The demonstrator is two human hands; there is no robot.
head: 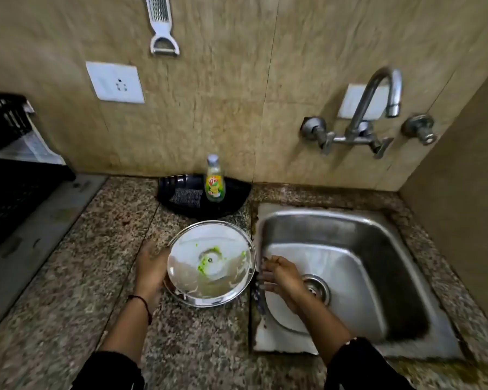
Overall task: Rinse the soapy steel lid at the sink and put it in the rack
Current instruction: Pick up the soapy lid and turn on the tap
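Note:
The round steel lid (212, 263) is tilted above the granite counter just left of the sink (378, 249). Its inner face shows green soap blobs and white foam streaks. My left hand (151, 268) grips the lid's left rim. My right hand (282, 277) is over the sink's left edge beside the lid's right rim, fingers apart and blurred; I see nothing in it. The tap (378, 99) on the wall above the sink runs no water. A black slatted rack (6, 128) stands at the far left edge.
A dish-soap bottle (214, 180) and a steel scrubber (186, 197) sit on a black tray (237, 192) against the wall behind the lid. A grater (161, 26) and a socket plate (114, 83) are on the wall. The side wall closes in on the right.

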